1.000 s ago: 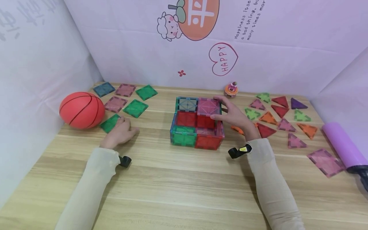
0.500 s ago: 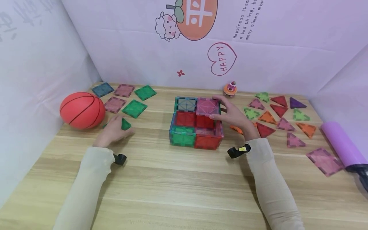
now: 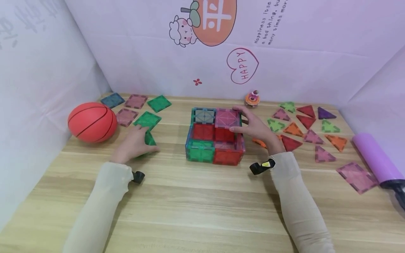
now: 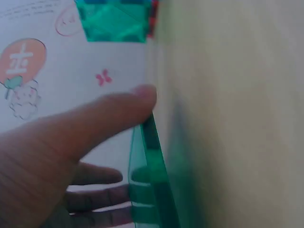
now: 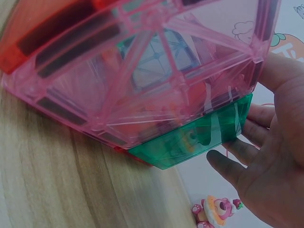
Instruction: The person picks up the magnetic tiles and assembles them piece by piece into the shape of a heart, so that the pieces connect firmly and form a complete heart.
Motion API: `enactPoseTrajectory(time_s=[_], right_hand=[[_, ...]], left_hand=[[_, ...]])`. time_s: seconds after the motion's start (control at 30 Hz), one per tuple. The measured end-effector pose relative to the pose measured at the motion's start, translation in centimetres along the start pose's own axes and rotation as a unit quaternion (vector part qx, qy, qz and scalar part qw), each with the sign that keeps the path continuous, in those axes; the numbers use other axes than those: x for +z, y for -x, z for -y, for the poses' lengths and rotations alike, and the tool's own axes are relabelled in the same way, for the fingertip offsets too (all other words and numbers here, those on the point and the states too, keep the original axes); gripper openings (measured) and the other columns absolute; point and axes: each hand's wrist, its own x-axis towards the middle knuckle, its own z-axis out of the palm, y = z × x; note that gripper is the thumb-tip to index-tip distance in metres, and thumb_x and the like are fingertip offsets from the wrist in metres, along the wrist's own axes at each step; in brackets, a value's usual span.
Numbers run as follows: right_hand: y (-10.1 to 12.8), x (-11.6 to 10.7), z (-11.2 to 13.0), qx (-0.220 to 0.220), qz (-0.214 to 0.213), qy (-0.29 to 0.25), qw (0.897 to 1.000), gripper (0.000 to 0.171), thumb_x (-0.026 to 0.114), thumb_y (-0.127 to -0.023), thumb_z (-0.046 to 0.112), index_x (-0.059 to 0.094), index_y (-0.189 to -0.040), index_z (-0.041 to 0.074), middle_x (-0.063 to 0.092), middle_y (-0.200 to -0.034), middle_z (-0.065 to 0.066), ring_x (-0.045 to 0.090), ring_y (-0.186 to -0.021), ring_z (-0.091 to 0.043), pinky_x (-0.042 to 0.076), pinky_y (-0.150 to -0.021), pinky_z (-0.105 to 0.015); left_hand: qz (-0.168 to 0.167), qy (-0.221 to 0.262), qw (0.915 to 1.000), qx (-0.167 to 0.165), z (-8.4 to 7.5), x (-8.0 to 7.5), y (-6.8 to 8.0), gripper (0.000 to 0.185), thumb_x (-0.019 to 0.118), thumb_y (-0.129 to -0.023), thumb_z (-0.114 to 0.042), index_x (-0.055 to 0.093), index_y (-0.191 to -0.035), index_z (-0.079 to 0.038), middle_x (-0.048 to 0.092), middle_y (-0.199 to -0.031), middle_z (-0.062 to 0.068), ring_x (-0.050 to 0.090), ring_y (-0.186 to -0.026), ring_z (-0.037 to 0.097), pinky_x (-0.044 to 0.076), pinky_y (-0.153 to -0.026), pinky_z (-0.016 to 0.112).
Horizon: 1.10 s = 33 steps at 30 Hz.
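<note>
A low box of magnetic tiles (image 3: 202,150) stands mid-table, with green and red walls and a red floor. A pink square tile (image 3: 226,117) lies as a lid over its back right cell. My right hand (image 3: 254,128) holds that corner, thumb on the tile's near edge and fingers over its far edge; the right wrist view shows the pink tile (image 5: 142,76) close up above a green wall (image 5: 199,140). Left of the box, my left hand (image 3: 134,144) pinches a green square tile (image 3: 149,139), tilted up on its edge. In the left wrist view, thumb and fingers grip that green tile (image 4: 149,180).
An orange ball (image 3: 92,122) sits at the left wall. Several square tiles (image 3: 136,101) lie at the back left, several triangle tiles (image 3: 303,123) at the right. A pink square (image 3: 357,177), a purple pump (image 3: 374,158) and a small toy figure (image 3: 252,98) are nearby.
My left hand picked up the green tile that lay beside the ball, tipped it on edge and carried it right toward the box. The right hand stayed on the pink tile.
</note>
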Motion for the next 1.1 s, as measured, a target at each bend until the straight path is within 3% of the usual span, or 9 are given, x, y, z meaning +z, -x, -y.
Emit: enactPoseTrajectory(time_s=[0.2,0.37,0.53,0.8,0.93,1.1], right_hand=[[-0.1,0.2,-0.2,0.001,-0.008,0.0,1.0,0.074,0.07,-0.086,0.016,0.028,-0.147,0.012,0.027,-0.152,-0.01,0.023,-0.142,-0.035,0.025,-0.112,-0.057],[-0.2,0.5,-0.3,-0.002,-0.005,-0.003,1.0,0.075,0.07,-0.086,0.017,0.027,-0.147,0.013,0.026,-0.152,-0.009,0.022,-0.142,-0.034,0.026,-0.112,-0.056],[-0.2,1.0,-0.3,-0.003,0.002,-0.004,1.0,0.076,0.07,-0.086,0.018,0.027,-0.148,0.016,0.026,-0.152,-0.008,0.02,-0.143,-0.033,0.026,-0.112,-0.056],[-0.1,0.7,-0.2,-0.008,0.001,-0.005,1.0,0.076,0.07,-0.086,0.016,0.026,-0.148,0.013,0.027,-0.151,-0.01,0.026,-0.14,-0.035,0.028,-0.111,-0.057],[0.1,0.2,-0.4,-0.009,-0.009,-0.006,1.0,0.077,0.07,-0.084,0.014,0.027,-0.148,0.013,0.029,-0.151,-0.009,0.029,-0.137,-0.033,0.027,-0.111,-0.058],[0.1,0.1,-0.1,0.001,-0.014,0.016,1.0,0.08,0.074,-0.081,0.015,0.029,-0.147,0.014,0.032,-0.149,-0.01,0.031,-0.137,-0.033,0.028,-0.111,-0.056]], left_hand=[[-0.018,-0.015,0.9968,0.076,-5.6,-2.3,-3.0,0.085,0.078,-0.076,-0.04,0.043,-0.139,0.005,0.04,-0.142,0.024,0.038,-0.13,0.039,0.038,-0.104,0.054],[0.037,-0.042,0.9904,0.126,-10.3,-3.2,-6.3,0.086,0.076,-0.076,-0.045,0.041,-0.143,-0.003,0.04,-0.144,0.016,0.038,-0.13,0.031,0.038,-0.106,0.047],[0.098,-0.056,0.9796,0.166,-13.3,-2.7,-9.1,0.082,0.073,-0.079,-0.045,0.042,-0.143,-0.004,0.037,-0.146,0.016,0.036,-0.132,0.03,0.038,-0.108,0.045],[0.132,-0.074,0.9709,0.185,-15.1,-1.5,-11.2,0.08,0.072,-0.08,-0.046,0.043,-0.143,-0.007,0.037,-0.146,0.015,0.036,-0.133,0.029,0.037,-0.109,0.044],[0.122,-0.061,0.9706,0.198,-15.5,-1.0,-11.2,0.08,0.069,-0.081,-0.05,0.04,-0.145,-0.01,0.033,-0.149,0.013,0.033,-0.135,0.028,0.034,-0.111,0.045],[0.108,-0.021,0.9711,0.211,-14.3,-1.1,-10.5,0.076,0.064,-0.086,-0.049,0.038,-0.145,-0.008,0.031,-0.152,0.014,0.03,-0.139,0.029,0.03,-0.113,0.046]])
